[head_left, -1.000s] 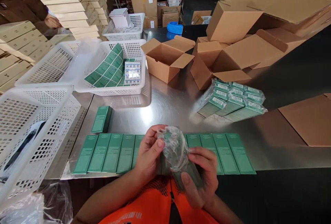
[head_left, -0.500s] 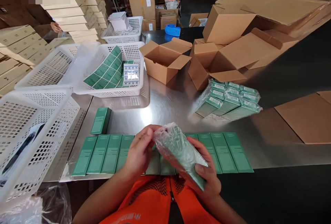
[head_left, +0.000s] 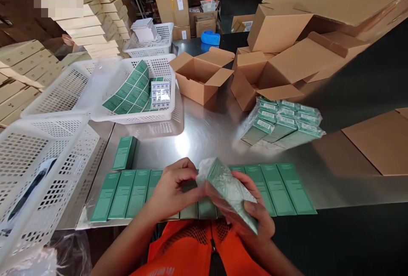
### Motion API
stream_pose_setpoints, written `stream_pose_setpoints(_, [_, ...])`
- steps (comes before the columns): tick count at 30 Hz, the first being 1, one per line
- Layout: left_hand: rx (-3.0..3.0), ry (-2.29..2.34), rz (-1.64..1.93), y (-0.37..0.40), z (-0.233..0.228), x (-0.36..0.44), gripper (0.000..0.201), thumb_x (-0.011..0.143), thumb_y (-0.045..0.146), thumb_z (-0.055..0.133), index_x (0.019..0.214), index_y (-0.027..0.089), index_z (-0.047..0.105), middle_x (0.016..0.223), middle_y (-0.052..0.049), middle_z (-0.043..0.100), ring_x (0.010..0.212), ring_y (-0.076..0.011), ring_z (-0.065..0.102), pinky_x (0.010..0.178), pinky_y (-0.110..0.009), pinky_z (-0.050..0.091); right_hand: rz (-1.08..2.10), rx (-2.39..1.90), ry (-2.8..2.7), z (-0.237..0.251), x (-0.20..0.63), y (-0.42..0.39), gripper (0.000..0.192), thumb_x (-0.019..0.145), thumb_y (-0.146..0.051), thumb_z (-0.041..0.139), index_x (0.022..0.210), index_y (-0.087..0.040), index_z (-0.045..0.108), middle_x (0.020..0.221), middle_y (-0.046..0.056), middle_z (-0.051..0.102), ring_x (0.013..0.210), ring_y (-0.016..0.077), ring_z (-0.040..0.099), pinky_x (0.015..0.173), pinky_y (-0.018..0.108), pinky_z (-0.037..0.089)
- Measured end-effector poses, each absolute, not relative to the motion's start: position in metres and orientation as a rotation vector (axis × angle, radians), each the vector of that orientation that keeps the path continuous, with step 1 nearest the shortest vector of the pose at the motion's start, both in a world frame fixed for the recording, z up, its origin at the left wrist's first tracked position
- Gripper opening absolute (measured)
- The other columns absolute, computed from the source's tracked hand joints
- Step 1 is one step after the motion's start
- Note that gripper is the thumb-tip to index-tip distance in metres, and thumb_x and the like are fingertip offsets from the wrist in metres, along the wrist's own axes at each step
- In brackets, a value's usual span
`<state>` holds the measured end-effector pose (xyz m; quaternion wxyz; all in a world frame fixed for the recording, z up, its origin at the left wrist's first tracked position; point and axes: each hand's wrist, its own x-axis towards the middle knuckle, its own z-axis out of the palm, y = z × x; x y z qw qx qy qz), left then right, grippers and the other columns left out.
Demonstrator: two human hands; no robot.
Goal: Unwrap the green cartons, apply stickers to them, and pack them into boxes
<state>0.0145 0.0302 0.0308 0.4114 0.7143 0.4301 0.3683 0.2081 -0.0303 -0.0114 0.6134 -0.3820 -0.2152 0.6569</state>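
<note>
Holding a green box [head_left: 232,193] in clear wrap, the right hand [head_left: 255,216] has tipped it flatter while the left hand [head_left: 174,191] now pinches its top end.

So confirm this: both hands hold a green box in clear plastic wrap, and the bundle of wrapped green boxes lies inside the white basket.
Wrong on the bundle. In the head view the bundle of wrapped green boxes lies on the metal table, right of the white basket. Left hand and right hand do hold the wrapped green box.
</note>
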Motion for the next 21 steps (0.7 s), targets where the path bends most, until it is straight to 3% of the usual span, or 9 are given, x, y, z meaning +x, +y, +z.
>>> stream_pose_setpoints(5, [1.943,0.811,0.819,0.037,0.029,-0.010,0.030,0.087,0.032,0.070,0.061,0.017,0.070,0.060,0.000,0.053,0.055,-0.0097,0.051,0.051,-0.020,0.038,1.623,-0.843,-0.589,-0.018,0.215,-0.033,0.044,0.064,-0.039,0.074,0.105,-0.024,0.074,0.103,0.008,0.070,0.083,0.0271,0.065,0.066,0.033,0.053])
stream_pose_setpoints(9, [1.952,0.809,1.170,0.032,0.022,-0.022,0.014,0.083,0.033,0.076,0.078,0.021,0.079,0.075,-0.006,0.067,0.065,-0.0132,0.063,0.058,-0.021,0.049,1.710,-0.723,-0.547,-0.021,0.213,-0.032,0.046,0.065,-0.041,0.071,0.108,-0.025,0.074,0.100,0.007,0.071,0.075,0.0245,0.066,0.065,0.034,0.053])
stream_pose_setpoints(12, [1.727,0.667,1.183,0.023,0.015,-0.029,0.006,0.081,0.028,0.078,0.085,0.024,0.079,0.079,-0.006,0.073,0.064,-0.0137,0.067,0.056,-0.020,0.053,1.669,-0.746,-0.595,-0.023,0.210,-0.032,0.046,0.064,-0.041,0.072,0.106,-0.022,0.075,0.100,0.010,0.073,0.082,0.0262,0.066,0.072,0.036,0.053])
stream_pose_setpoints(16, [1.098,0.417,1.016,0.009,0.000,-0.038,0.007,0.090,0.029,0.067,0.097,0.027,0.070,0.083,-0.001,0.074,0.051,-0.0112,0.066,0.036,-0.013,0.040,1.706,-0.699,-0.601,-0.023,0.200,-0.036,0.045,0.066,-0.041,0.072,0.107,-0.024,0.074,0.108,0.010,0.071,0.093,0.0292,0.065,0.077,0.039,0.052])
stream_pose_setpoints(19, [0.954,0.481,0.894,-0.001,-0.013,-0.042,0.009,0.089,0.030,0.069,0.090,0.022,0.065,0.069,0.001,0.071,0.045,-0.0092,0.062,0.036,-0.010,0.034,1.817,-0.600,-0.579,-0.020,0.190,-0.037,0.046,0.068,-0.042,0.068,0.112,-0.026,0.071,0.106,0.010,0.070,0.083,0.0291,0.067,0.069,0.041,0.052])
stream_pose_setpoints(21, [0.954,0.664,0.862,-0.006,-0.022,-0.046,0.015,0.080,0.025,0.079,0.081,0.018,0.065,0.061,0.001,0.069,0.044,-0.0063,0.057,0.040,-0.010,0.034,1.826,-0.646,-0.656,-0.018,0.185,-0.035,0.049,0.067,-0.041,0.067,0.113,-0.025,0.071,0.105,0.011,0.070,0.079,0.0284,0.068,0.069,0.042,0.052])
